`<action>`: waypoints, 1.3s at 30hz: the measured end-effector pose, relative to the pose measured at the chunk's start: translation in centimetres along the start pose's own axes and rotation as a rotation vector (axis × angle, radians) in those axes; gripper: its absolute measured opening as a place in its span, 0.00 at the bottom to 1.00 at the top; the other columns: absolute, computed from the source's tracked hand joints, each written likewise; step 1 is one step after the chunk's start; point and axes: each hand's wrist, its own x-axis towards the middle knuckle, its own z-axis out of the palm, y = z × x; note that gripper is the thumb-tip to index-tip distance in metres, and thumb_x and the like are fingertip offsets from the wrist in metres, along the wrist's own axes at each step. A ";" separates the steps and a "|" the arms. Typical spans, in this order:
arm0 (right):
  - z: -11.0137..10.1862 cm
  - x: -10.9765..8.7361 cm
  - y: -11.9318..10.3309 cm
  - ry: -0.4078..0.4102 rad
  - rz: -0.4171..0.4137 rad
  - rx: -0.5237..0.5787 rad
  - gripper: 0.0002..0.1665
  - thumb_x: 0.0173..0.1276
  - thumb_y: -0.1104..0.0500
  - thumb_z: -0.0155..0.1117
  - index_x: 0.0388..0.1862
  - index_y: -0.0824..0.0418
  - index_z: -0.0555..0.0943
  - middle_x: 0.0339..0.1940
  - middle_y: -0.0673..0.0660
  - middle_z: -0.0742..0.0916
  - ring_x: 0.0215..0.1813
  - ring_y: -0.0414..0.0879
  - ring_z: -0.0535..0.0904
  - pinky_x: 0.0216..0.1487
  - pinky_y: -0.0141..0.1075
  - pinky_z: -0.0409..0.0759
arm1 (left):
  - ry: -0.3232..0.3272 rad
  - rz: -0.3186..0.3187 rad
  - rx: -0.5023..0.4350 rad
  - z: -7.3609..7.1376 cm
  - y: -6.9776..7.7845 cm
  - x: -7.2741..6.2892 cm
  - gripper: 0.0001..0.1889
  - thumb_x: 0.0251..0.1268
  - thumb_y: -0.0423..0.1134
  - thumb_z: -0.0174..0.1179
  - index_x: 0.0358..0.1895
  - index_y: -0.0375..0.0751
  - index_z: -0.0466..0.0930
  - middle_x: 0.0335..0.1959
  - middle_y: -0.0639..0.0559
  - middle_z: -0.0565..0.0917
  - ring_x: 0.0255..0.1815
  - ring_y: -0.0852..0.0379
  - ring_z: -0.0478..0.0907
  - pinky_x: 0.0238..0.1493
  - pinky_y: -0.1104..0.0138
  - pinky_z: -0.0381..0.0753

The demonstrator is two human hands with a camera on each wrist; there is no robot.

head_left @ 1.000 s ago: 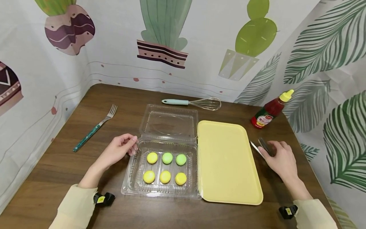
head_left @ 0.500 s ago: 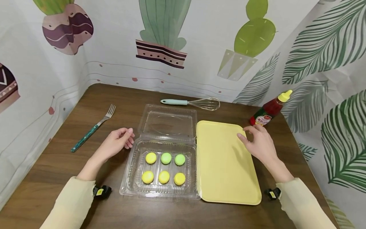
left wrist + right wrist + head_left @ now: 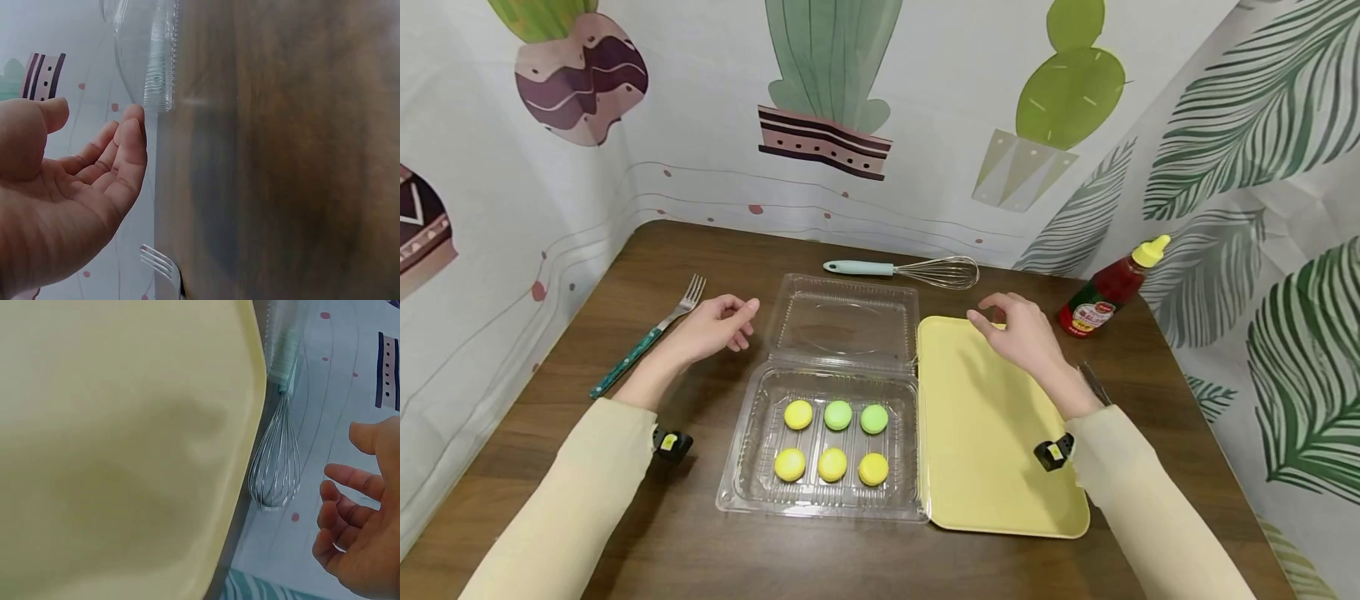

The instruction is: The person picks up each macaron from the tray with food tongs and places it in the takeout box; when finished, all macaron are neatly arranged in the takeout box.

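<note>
My left hand (image 3: 715, 325) hovers left of the clear hinged plastic box, near its raised lid (image 3: 842, 323); nothing is in its loosely bent fingers. Over the far end of the yellow tray (image 3: 992, 433) is my right hand (image 3: 1018, 333), also holding nothing, its fingers relaxed. The box base (image 3: 741, 450) carries two green macarons (image 3: 838, 415) and several yellow macarons (image 3: 832, 465) in two rows. In the right wrist view, the right hand's fingers are bent and apart from the whisk (image 3: 275, 456) and tray edge.
A fork (image 3: 647, 342) with a teal handle lies at the left, partly behind the left forearm. Tongs (image 3: 1093, 383) lie right of the tray, mostly covered by the right forearm. A red sauce bottle (image 3: 1105, 296) stands at the back right; a patterned cloth (image 3: 940, 142) hangs behind the table.
My right hand has left the tongs and moved left and away from me over the tray. My left hand has moved from the box base's edge up beside the lid.
</note>
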 end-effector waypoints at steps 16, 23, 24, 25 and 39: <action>5.5 4.3 -2.6 -0.192 0.150 0.197 0.25 0.77 0.45 0.56 0.53 0.65 0.82 0.38 0.59 0.86 0.38 0.52 0.79 0.43 0.44 0.76 | -0.106 -0.105 -0.174 1.3 -1.0 4.6 0.31 0.81 0.53 0.42 0.62 0.23 0.64 0.54 0.30 0.74 0.51 0.42 0.77 0.54 0.57 0.79; 7.3 5.2 -3.2 -0.180 0.206 0.252 0.25 0.76 0.46 0.56 0.50 0.68 0.84 0.37 0.61 0.87 0.36 0.52 0.80 0.43 0.43 0.77 | -0.088 -0.116 -0.179 2.0 -1.0 5.5 0.29 0.81 0.52 0.45 0.60 0.24 0.66 0.53 0.31 0.77 0.51 0.44 0.77 0.53 0.60 0.77; 7.5 5.2 -3.3 -0.180 0.212 0.254 0.25 0.76 0.46 0.57 0.49 0.68 0.84 0.37 0.61 0.87 0.36 0.51 0.80 0.43 0.42 0.77 | -0.080 -0.119 -0.178 2.1 -1.0 5.6 0.29 0.80 0.52 0.45 0.60 0.24 0.66 0.53 0.32 0.77 0.50 0.46 0.77 0.52 0.61 0.77; 7.6 5.2 -3.4 -0.184 0.221 0.257 0.25 0.76 0.46 0.57 0.48 0.68 0.85 0.37 0.60 0.88 0.36 0.51 0.81 0.43 0.42 0.77 | -0.073 -0.122 -0.179 2.2 -1.1 5.7 0.28 0.80 0.52 0.45 0.59 0.25 0.67 0.52 0.33 0.78 0.49 0.47 0.77 0.51 0.63 0.77; 8.0 4.8 -3.9 -0.246 0.328 0.481 0.23 0.76 0.49 0.59 0.35 0.70 0.81 0.16 0.52 0.78 0.19 0.40 0.68 0.26 0.32 0.66 | -0.049 -0.136 -0.163 2.3 -1.0 5.6 0.20 0.81 0.45 0.48 0.50 0.26 0.74 0.39 0.45 0.82 0.39 0.56 0.77 0.45 0.67 0.76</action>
